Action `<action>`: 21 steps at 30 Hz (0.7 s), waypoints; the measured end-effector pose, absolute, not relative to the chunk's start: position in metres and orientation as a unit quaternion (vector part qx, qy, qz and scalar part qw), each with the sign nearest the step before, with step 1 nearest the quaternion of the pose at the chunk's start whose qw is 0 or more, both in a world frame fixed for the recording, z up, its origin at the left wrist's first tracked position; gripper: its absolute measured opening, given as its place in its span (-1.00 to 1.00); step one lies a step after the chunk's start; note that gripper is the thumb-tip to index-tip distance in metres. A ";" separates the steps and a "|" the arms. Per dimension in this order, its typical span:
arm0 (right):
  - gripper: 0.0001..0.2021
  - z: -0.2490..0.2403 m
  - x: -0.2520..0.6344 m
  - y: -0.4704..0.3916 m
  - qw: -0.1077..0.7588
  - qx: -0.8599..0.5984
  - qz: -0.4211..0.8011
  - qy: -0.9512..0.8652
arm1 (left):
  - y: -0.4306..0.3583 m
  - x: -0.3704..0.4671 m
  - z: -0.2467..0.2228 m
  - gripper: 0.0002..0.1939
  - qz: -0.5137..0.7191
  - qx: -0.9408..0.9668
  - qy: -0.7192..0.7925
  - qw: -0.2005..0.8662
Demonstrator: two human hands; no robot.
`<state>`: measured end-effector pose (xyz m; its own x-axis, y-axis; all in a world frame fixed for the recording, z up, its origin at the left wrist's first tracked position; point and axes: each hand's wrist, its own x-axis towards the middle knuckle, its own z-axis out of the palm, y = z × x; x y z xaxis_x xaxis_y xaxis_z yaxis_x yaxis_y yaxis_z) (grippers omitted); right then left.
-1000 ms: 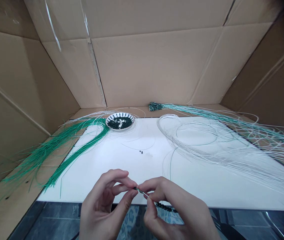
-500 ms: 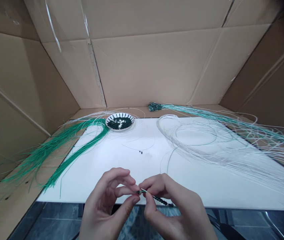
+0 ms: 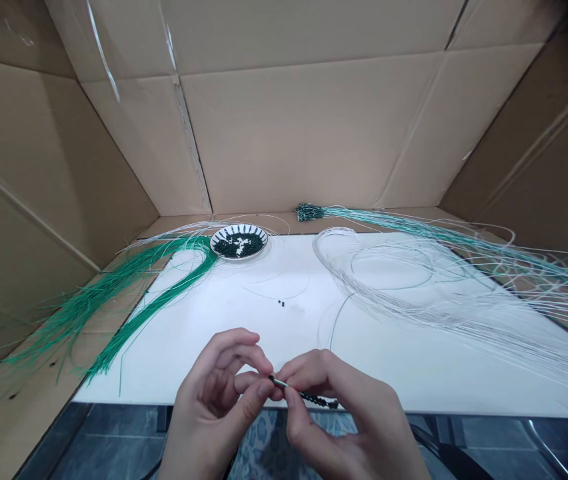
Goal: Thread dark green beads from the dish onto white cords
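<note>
Near the front edge of the white board, my hands meet almost fingertip to fingertip. My right hand [image 3: 341,403] pinches a short strand of dark beads [image 3: 318,401] between thumb and forefinger, and its beaded tail hangs out to the right below the fingers. A pale, greenish cord end [image 3: 280,383] spans the small gap between the hands. At its left tip is a dark bead [image 3: 271,379], held at the thumb and fingertips of my left hand [image 3: 221,397]. The upper fingers of that hand are curled loosely. Whether the cord passes through the bead is too small to tell.
A patterned plate [image 3: 239,258] of dark beads stands at the back. Green cords [image 3: 151,317] spread to its left. Pale thin cords [image 3: 389,310] curve across the right side, below a bundle of finished-looking strands [image 3: 310,212]. Loose beads [image 3: 281,303] lie mid-board. Cardboard walls [image 3: 314,133] surround it.
The fingertips have shifted slightly left and up. More of the pale cord end shows between my hands, and the beaded tail has swung a little left.
</note>
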<state>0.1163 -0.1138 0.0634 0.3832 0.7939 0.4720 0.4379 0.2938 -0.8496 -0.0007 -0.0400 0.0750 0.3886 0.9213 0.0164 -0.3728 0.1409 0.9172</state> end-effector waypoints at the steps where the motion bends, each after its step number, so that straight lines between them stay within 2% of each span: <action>1: -0.84 0.063 0.116 -0.114 0.600 -0.574 0.145 -0.537 | -0.040 -0.001 0.075 -0.66 0.466 0.458 0.299 0.695; 21: -0.80 0.055 0.119 -0.111 0.597 -0.550 0.080 -0.578 | -0.034 -0.005 0.072 -0.62 0.440 0.468 0.308 0.702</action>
<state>0.1186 -0.1115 0.0550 0.3197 0.7314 0.6024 0.5404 0.3815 -0.7500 -0.0046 -0.0337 0.0720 0.4222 0.9063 -0.0210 -0.3293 0.1749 0.9279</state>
